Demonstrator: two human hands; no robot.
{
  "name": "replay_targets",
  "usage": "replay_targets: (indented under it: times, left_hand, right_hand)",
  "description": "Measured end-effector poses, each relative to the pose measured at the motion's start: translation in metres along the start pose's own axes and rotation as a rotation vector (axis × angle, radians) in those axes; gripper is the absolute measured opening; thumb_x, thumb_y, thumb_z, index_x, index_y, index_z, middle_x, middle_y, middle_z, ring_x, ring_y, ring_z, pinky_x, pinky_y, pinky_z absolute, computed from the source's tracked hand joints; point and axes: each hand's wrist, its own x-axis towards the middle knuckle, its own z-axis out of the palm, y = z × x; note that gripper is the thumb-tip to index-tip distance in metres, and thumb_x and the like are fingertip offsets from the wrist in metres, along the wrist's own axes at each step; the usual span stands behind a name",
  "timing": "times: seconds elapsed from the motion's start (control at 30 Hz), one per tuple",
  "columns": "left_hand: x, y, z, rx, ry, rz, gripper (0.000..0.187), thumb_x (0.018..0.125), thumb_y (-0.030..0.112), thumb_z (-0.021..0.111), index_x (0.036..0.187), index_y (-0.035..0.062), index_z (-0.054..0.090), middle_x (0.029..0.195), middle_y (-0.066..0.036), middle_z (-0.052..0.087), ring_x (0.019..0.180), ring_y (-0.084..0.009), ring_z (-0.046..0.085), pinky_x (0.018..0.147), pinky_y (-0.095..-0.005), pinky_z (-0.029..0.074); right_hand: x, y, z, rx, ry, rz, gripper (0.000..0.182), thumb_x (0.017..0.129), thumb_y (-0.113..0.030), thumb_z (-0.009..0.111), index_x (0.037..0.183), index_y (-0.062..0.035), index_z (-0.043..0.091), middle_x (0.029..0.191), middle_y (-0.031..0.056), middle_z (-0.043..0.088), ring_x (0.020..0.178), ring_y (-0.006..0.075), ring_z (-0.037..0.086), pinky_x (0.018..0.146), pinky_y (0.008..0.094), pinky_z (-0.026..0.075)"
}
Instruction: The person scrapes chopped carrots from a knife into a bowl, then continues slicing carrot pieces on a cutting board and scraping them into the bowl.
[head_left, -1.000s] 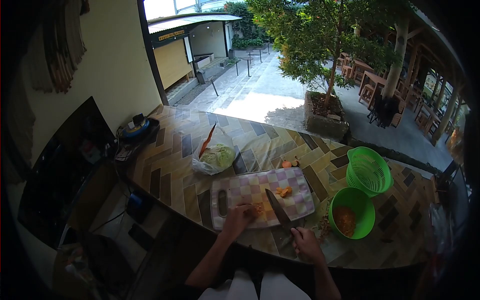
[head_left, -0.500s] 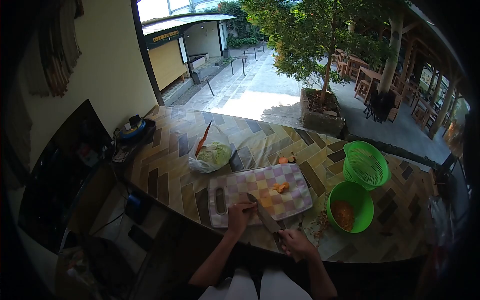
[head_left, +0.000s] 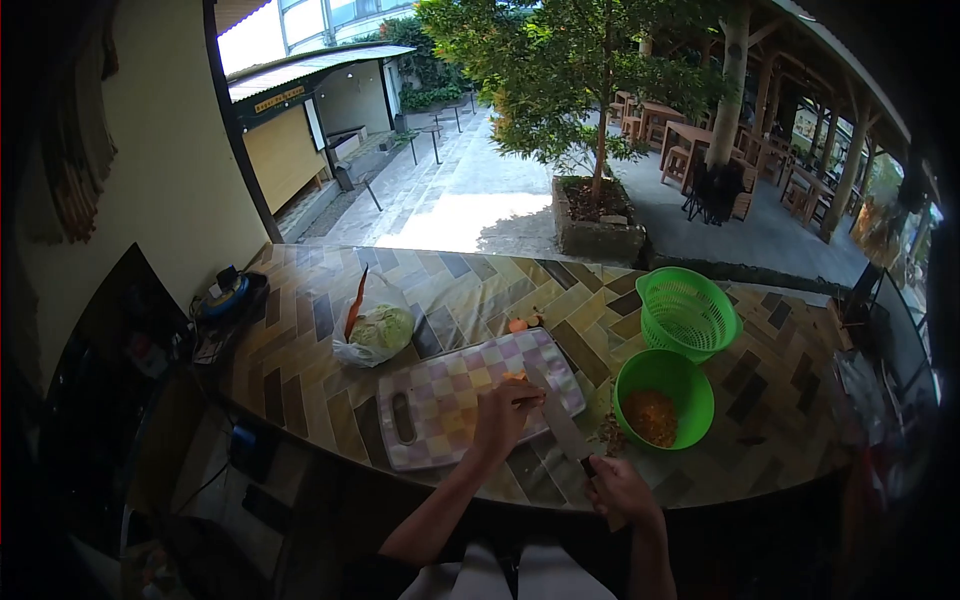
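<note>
My right hand point(head_left: 618, 488) is closed around the handle of a kitchen knife point(head_left: 566, 432), whose blade points forward over the right part of a checkered cutting board point(head_left: 440, 440). My left hand point(head_left: 502, 415) is over the board, fingers drawn together close beside the blade near its tip. What they pinch, if anything, I cannot make out. Small orange pieces point(head_left: 515, 377), apparently carrot, show just beyond these fingers and are partly hidden by them. Right of the board, a green bowl point(head_left: 700, 400) holds finely cut orange food point(head_left: 650, 415).
A green colander point(head_left: 685, 310) stands behind the bowl. Left of it, past the board, are carrot ends point(head_left: 518, 325). A plastic bag point(head_left: 365, 350) holds cabbage point(head_left: 388, 328), with a carrot point(head_left: 356, 303) sticking up. Peelings point(head_left: 610, 430) lie between board and bowl.
The camera view has shifted. Relative to the board, my left hand has moved right and forward, now partly covering the orange pieces. The knife and my right hand have also moved right.
</note>
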Motion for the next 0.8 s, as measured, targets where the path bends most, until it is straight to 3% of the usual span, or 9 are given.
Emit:
replay_targets:
  times: [0.23, 0.33, 0.37, 0.47, 0.6, 0.7, 0.8]
  left_hand:
    - [0.027, 0.075, 0.088, -0.162, -0.138, 0.194, 0.017, 0.079, -0.002, 0.071, 0.095, 0.0014, 0.075, 0.09, -0.014, 0.073, 0.084, -0.0284, 0.07, 0.078, -0.0341, 0.055]
    - [0.03, 0.08, 0.114, -0.189, -0.27, 0.206, 0.017, 0.082, 0.005, 0.072, 0.098, 0.0008, 0.074, 0.094, -0.015, 0.073, 0.087, -0.0282, 0.071, 0.077, -0.0347, 0.054]
    - [0.027, 0.083, 0.116, -0.105, -0.351, 0.094, 0.016, 0.084, 0.006, 0.071, 0.098, 0.0004, 0.073, 0.094, -0.017, 0.072, 0.086, -0.0308, 0.071, 0.075, -0.036, 0.054]
    - [0.025, 0.076, 0.128, -0.045, -0.388, 0.109, 0.016, 0.085, 0.008, 0.071, 0.099, -0.0002, 0.073, 0.091, -0.018, 0.072, 0.084, -0.0319, 0.071, 0.073, -0.0368, 0.053]
    - [0.018, 0.074, 0.149, -0.158, -0.243, 0.197, 0.023, 0.085, 0.004, 0.069, 0.107, -0.0005, 0.071, 0.11, -0.02, 0.069, 0.101, -0.0329, 0.067, 0.084, -0.0377, 0.054]
    - [0.007, 0.073, 0.161, -0.236, -0.285, 0.192, 0.027, 0.084, 0.002, 0.068, 0.11, -0.0003, 0.07, 0.117, -0.02, 0.067, 0.107, -0.0332, 0.065, 0.09, -0.038, 0.053]
    - [-0.004, 0.069, 0.157, -0.161, -0.363, 0.347, 0.029, 0.082, 0.001, 0.068, 0.11, -0.0008, 0.07, 0.112, -0.018, 0.069, 0.102, -0.0333, 0.066, 0.09, -0.0378, 0.052]
  right_hand:
    - [-0.081, -0.021, -0.032, -0.023, 0.485, -0.056, 0.036, 0.103, -0.031, 0.051, 0.085, -0.0003, 0.056, 0.058, 0.003, 0.051, 0.043, 0.0113, 0.049, 0.04, 0.0278, 0.038]
    - [-0.095, -0.016, -0.037, -0.305, 0.699, -0.1, 0.036, 0.102, -0.029, 0.053, 0.083, 0.0009, 0.057, 0.055, 0.0033, 0.052, 0.042, 0.0111, 0.049, 0.041, 0.0295, 0.038]
    - [-0.098, -0.014, -0.039, -0.333, 0.735, -0.101, 0.036, 0.102, -0.029, 0.053, 0.083, 0.0015, 0.057, 0.055, 0.0043, 0.052, 0.043, 0.0118, 0.051, 0.042, 0.0301, 0.039]
    - [-0.101, -0.008, -0.041, -0.42, 0.822, -0.101, 0.035, 0.101, -0.027, 0.055, 0.083, 0.0032, 0.057, 0.055, 0.0072, 0.055, 0.043, 0.0137, 0.054, 0.043, 0.0318, 0.041]
    - [-0.102, -0.005, -0.041, -0.379, 0.817, -0.097, 0.035, 0.101, -0.027, 0.055, 0.083, 0.0035, 0.057, 0.055, 0.0076, 0.054, 0.043, 0.0145, 0.055, 0.043, 0.032, 0.041]
    - [-0.099, -0.002, -0.042, -0.33, 0.817, -0.117, 0.036, 0.101, -0.027, 0.054, 0.082, 0.0035, 0.056, 0.054, 0.0071, 0.053, 0.042, 0.0142, 0.054, 0.042, 0.0318, 0.041]
    - [-0.094, 0.003, -0.045, -0.291, 0.826, -0.131, 0.037, 0.102, -0.027, 0.053, 0.081, 0.0032, 0.056, 0.054, 0.0061, 0.052, 0.042, 0.0132, 0.052, 0.041, 0.0314, 0.04]
